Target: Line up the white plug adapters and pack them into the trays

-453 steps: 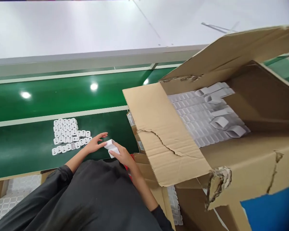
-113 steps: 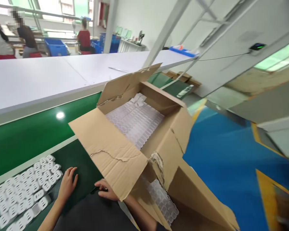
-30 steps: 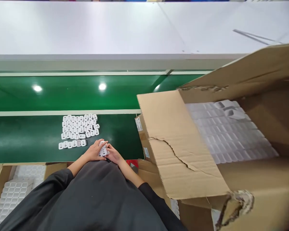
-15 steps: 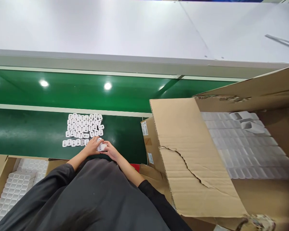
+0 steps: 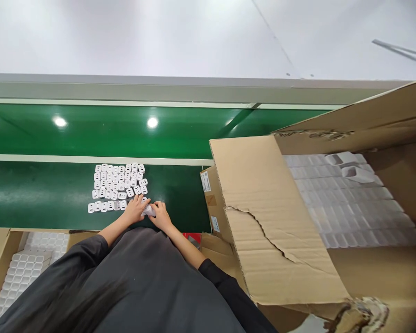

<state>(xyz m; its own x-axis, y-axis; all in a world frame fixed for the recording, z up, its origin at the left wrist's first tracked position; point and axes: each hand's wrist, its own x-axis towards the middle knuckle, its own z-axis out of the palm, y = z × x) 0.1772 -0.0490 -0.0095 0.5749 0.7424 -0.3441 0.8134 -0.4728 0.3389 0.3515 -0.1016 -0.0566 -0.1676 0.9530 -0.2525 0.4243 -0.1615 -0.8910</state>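
My left hand (image 5: 135, 209) and my right hand (image 5: 162, 216) meet low over the dark green belt surface (image 5: 180, 203). Between them is a small white plastic housing (image 5: 149, 211), gripped from both sides, its details partly covered by fingers. A second white piece shows at my left fingertips. Just beyond and to the left stands a block of small white housings (image 5: 119, 177), their slotted faces turned up. Nearer me lies a shorter row of the same pieces (image 5: 104, 206), with one greyish piece in it.
At right, an open torn cardboard box (image 5: 280, 268) holds rows of translucent white sleeves (image 5: 350, 203), two loose on top. At lower left, another carton (image 5: 7, 263) holds white trays (image 5: 22, 273). A white bench (image 5: 142, 41) with tweezers-like metal strips (image 5: 402, 52) runs behind.
Over fifteen seconds the block of housings has grown and fewer loose sleeves lie in the box. Since half a second ago, my right fingers have lifted and spread over the piece.
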